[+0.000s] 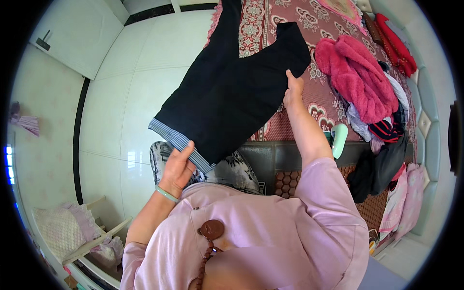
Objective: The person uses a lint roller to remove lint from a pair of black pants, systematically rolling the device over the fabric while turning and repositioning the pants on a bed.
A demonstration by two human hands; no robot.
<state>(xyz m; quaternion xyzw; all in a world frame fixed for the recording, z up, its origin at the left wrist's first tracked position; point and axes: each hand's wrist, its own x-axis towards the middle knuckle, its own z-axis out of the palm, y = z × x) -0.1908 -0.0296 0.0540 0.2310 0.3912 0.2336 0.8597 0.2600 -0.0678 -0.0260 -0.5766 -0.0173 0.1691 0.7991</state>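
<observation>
A pair of black trousers (227,92) with a blue-and-white striped waistband stretches across my lap and over the edge of the bed. My left hand (180,169), with a pale green bangle on its wrist, grips the striped waistband, thumb on top. Farther up, my right hand (294,91) holds the side of one leg, its thumb on the cloth and its other fingers partly hidden. One leg bends to the right on the bedspread; the other runs off toward the far edge of the view.
The bed has a red patterned bedspread (316,113). A pink fluffy garment (360,77) tops a clothes pile on the right. A mint-green handheld device (340,140) stands near my right forearm. White tiled floor (130,96) and a door (72,36) lie left; a cloth-draped chair (92,246) stands lower left.
</observation>
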